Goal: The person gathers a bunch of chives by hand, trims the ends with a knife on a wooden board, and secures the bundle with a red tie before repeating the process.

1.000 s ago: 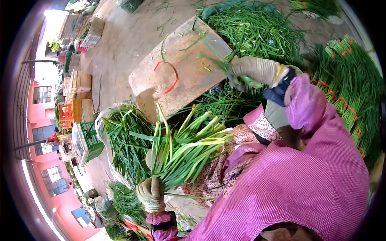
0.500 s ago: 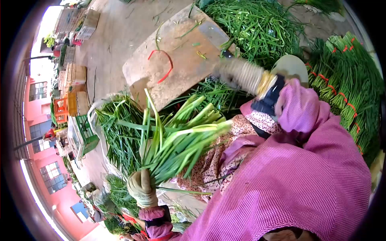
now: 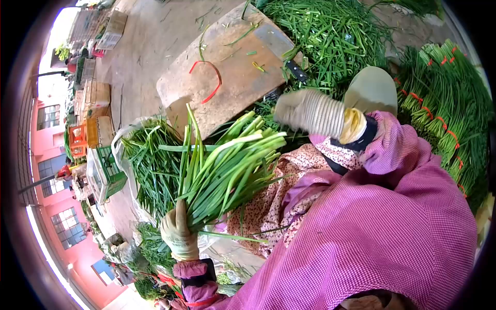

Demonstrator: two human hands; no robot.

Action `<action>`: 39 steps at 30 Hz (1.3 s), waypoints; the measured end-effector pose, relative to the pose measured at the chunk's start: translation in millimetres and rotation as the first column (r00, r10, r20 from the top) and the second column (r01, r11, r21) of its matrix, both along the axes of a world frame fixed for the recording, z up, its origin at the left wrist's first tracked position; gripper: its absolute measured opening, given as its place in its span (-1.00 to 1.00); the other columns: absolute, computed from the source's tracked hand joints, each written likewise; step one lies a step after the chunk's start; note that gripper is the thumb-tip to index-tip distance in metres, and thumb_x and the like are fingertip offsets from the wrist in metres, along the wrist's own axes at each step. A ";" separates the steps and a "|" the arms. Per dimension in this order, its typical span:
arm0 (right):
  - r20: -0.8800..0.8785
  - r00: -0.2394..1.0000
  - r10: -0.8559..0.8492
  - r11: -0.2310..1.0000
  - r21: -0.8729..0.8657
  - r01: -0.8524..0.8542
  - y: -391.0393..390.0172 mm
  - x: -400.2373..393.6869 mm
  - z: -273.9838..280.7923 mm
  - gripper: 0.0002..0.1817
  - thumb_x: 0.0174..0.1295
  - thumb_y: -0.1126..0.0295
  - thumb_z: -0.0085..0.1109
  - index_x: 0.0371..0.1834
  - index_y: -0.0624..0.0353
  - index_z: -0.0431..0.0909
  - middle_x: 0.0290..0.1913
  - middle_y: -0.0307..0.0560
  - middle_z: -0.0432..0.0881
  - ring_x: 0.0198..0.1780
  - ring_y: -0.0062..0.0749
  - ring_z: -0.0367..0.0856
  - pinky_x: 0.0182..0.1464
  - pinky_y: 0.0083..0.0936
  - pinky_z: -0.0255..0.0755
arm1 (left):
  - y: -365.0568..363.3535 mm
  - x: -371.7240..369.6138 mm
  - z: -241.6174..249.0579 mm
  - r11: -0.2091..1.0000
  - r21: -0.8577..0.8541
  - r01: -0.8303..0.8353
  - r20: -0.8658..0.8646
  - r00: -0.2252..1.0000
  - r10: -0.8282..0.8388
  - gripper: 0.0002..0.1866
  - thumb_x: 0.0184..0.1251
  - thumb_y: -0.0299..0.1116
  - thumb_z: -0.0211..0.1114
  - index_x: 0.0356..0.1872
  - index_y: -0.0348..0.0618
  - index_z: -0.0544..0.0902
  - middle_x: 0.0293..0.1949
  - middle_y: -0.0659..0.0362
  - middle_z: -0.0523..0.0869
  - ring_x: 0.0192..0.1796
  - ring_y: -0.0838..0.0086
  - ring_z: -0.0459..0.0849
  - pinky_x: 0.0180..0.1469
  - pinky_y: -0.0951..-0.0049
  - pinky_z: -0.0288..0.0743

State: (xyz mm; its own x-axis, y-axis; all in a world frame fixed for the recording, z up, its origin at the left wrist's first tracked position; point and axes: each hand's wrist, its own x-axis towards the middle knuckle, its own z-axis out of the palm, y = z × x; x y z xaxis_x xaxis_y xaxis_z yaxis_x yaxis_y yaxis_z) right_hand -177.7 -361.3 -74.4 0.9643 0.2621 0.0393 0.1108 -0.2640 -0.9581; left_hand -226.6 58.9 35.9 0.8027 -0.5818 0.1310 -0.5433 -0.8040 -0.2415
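Note:
My left hand [image 3: 178, 235], in a pale work glove, grips a bunch of garlic chives [image 3: 227, 170] by its leafy end. The pale cut stems fan out toward the upper right, over my lap. My right hand [image 3: 305, 111], in a ribbed glove, is curled near the right edge of the wooden board [image 3: 232, 72], above the stem ends and apart from them. Its fingers are partly blurred, and I cannot tell whether anything is in them. On the board are a red tie strip [image 3: 219, 85], leaf scraps and a black-handled knife [image 3: 297, 71] at the right edge.
A heap of loose chives [image 3: 330, 36] lies beyond the board. At the right stand bundled chives [image 3: 439, 113] with red ties. More leaves fill a plastic bag [image 3: 150, 160] at the left. Crates, including a green one [image 3: 111, 175], line the floor farther off.
My right hand has moved down from the knife area, closer to my lap. My left hand has shifted slightly down and left with the chives, which tilt more upright.

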 end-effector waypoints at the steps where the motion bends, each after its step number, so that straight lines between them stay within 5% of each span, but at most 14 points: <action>1: -0.013 0.998 -0.062 0.995 0.082 0.063 -5.2 3.6 -9.1 -0.68 0.39 0.12 0.11 -0.23 0.17 0.62 -0.53 -0.25 0.56 -0.49 -0.62 0.48 -0.42 -0.62 0.40 | -0.5 -0.3 1.0 0.999 -0.012 -0.032 -0.032 0.999 0.032 -0.34 0.17 0.00 0.32 0.31 0.09 0.43 -0.21 0.14 0.59 -0.25 0.14 0.58 -0.19 0.11 0.43; 3: -0.206 0.965 -0.163 0.985 0.029 0.172 -15.3 8.3 8.0 -0.58 0.42 0.03 0.03 -0.25 0.21 0.61 -0.58 -0.29 0.51 -0.55 -0.68 0.43 -0.52 -0.69 0.34 | 5.0 1.8 -2.5 0.999 -0.019 -0.044 -0.026 0.999 0.044 -0.34 0.17 -0.06 0.34 0.33 0.09 0.42 -0.24 0.13 0.58 -0.27 0.14 0.58 -0.25 0.11 0.43; 5: -0.599 0.768 0.226 0.813 0.551 0.190 -13.9 5.1 51.7 -0.73 0.43 0.22 -0.06 -0.16 0.17 0.54 -0.57 -0.31 0.37 -0.55 -0.59 0.35 -0.48 -0.58 0.33 | 10.0 3.3 -7.1 0.991 -0.095 -0.091 -0.085 0.993 0.083 -0.33 0.13 -0.15 0.39 0.32 0.06 0.43 -0.28 0.10 0.57 -0.29 0.14 0.57 -0.28 0.12 0.43; 8: -0.716 0.519 0.467 0.695 0.660 0.284 16.1 13.8 18.8 -0.71 0.40 0.17 -0.02 -0.10 0.18 0.51 -0.53 -0.29 0.47 -0.54 -0.60 0.42 -0.50 -0.65 0.33 | -4.1 5.2 -1.5 0.980 -0.174 -0.099 -0.121 0.990 0.078 -0.30 0.08 -0.31 0.43 0.32 0.01 0.44 -0.32 0.07 0.55 -0.31 0.11 0.57 -0.30 0.13 0.43; 9: -0.367 0.915 0.167 0.980 0.161 -0.114 24.2 1.8 19.9 -0.70 0.37 0.18 0.06 -0.18 0.24 0.53 -0.49 -0.21 0.57 -0.54 -0.59 0.50 -0.50 -0.67 0.38 | -7.3 6.1 0.1 0.975 -0.207 -0.085 -0.128 0.990 0.060 -0.30 0.06 -0.34 0.44 0.32 -0.01 0.44 -0.32 0.07 0.55 -0.32 0.10 0.56 -0.30 0.13 0.42; 15: -0.537 0.833 0.130 0.934 0.347 0.078 32.4 8.7 15.2 -0.68 0.31 0.18 0.18 -0.18 0.27 0.62 -0.44 -0.17 0.61 -0.52 -0.56 0.54 -0.43 -0.61 0.49 | -5.9 6.3 0.2 0.969 -0.219 -0.110 -0.178 0.981 0.071 -0.27 0.02 -0.45 0.42 0.33 -0.01 0.43 -0.35 0.06 0.53 -0.33 0.11 0.55 -0.31 0.15 0.42; 17: -0.207 0.946 0.250 0.908 0.389 -0.155 30.7 9.8 3.1 -0.73 0.33 0.26 0.18 -0.08 0.24 0.59 -0.32 -0.20 0.65 -0.30 -0.58 0.60 -0.19 -0.61 0.51 | 0.1 5.8 -3.8 0.975 -0.157 -0.159 -0.191 0.973 0.128 -0.15 -0.12 -0.44 0.47 0.36 -0.05 0.40 -0.30 0.05 0.59 -0.26 0.14 0.59 -0.23 0.22 0.45; 18: -0.425 0.847 0.320 0.799 0.601 0.000 34.3 9.3 2.8 -0.73 0.32 0.31 0.16 -0.03 0.24 0.60 -0.27 -0.22 0.67 -0.25 -0.57 0.59 -0.13 -0.60 0.49 | 0.9 6.7 -5.9 0.973 -0.192 -0.127 -0.179 0.980 0.093 -0.14 -0.12 -0.45 0.48 0.37 -0.03 0.40 -0.27 0.04 0.60 -0.27 0.12 0.60 -0.23 0.21 0.46; 22: -0.457 0.875 0.159 0.941 0.339 0.007 49.8 8.4 17.1 -0.71 0.32 0.28 0.17 -0.02 0.22 0.64 -0.25 -0.25 0.68 -0.26 -0.62 0.55 -0.14 -0.57 0.47 | -8.4 8.5 -4.0 0.975 -0.165 -0.149 -0.266 0.959 0.101 -0.12 -0.13 -0.47 0.47 0.39 0.00 0.37 -0.24 0.02 0.61 -0.24 0.07 0.61 -0.20 0.18 0.48; 29: -0.610 0.780 0.137 0.756 0.574 0.316 64.4 2.4 20.1 -0.72 0.31 0.22 0.20 -0.14 0.23 0.63 -0.31 -0.19 0.66 -0.34 -0.51 0.61 -0.21 -0.56 0.52 | -23.3 8.4 -5.7 0.938 -0.253 -0.238 -0.446 0.889 0.105 -0.07 -0.14 -0.52 0.49 0.40 0.03 0.33 0.06 0.01 0.65 -0.02 0.07 0.66 -0.01 0.24 0.55; 32: -0.428 0.814 0.393 0.175 0.904 0.391 45.7 5.3 4.6 -0.74 0.32 0.29 0.19 -0.11 0.27 0.54 -0.20 -0.05 0.68 -0.26 -0.34 0.70 -0.18 -0.38 0.64 | -24.2 9.7 -11.0 0.933 -0.312 -0.179 -0.432 0.902 0.029 -0.16 -0.10 -0.49 0.49 0.35 0.05 0.40 -0.14 -0.01 0.70 -0.14 0.06 0.70 -0.12 0.23 0.58; 35: -0.525 0.843 0.118 -0.098 0.838 0.536 4.1 17.7 9.8 -0.77 0.29 0.32 0.20 -0.14 0.27 0.55 -0.23 -0.06 0.67 -0.34 -0.41 0.65 -0.25 -0.49 0.61 | -20.0 6.2 -15.0 0.917 -0.286 -0.280 -0.530 0.843 0.092 -0.13 -0.12 -0.53 0.51 0.36 0.03 0.39 -0.08 0.00 0.71 -0.07 0.09 0.71 -0.07 0.25 0.59; 38: -0.563 0.822 -0.086 0.471 0.704 0.532 -29.7 26.2 2.9 -0.72 0.31 0.26 0.15 -0.11 0.26 0.60 -0.39 -0.16 0.64 -0.46 -0.61 0.56 -0.42 -0.67 0.49 | -15.8 3.9 -17.9 0.844 -0.377 -0.382 -0.632 0.772 0.067 -0.14 -0.10 -0.55 0.50 0.37 0.02 0.39 0.03 0.00 0.70 0.05 0.19 0.71 0.03 0.34 0.59; 39: -0.561 0.823 -0.087 0.469 0.706 0.531 -23.8 21.7 5.9 -0.72 0.31 0.26 0.15 -0.11 0.26 0.60 -0.39 -0.16 0.64 -0.46 -0.61 0.56 -0.42 -0.67 0.49 | -13.5 4.7 -20.7 0.845 -0.377 -0.380 -0.630 0.774 0.067 -0.14 -0.10 -0.55 0.50 0.37 0.02 0.39 0.03 0.00 0.70 0.05 0.19 0.71 0.03 0.34 0.59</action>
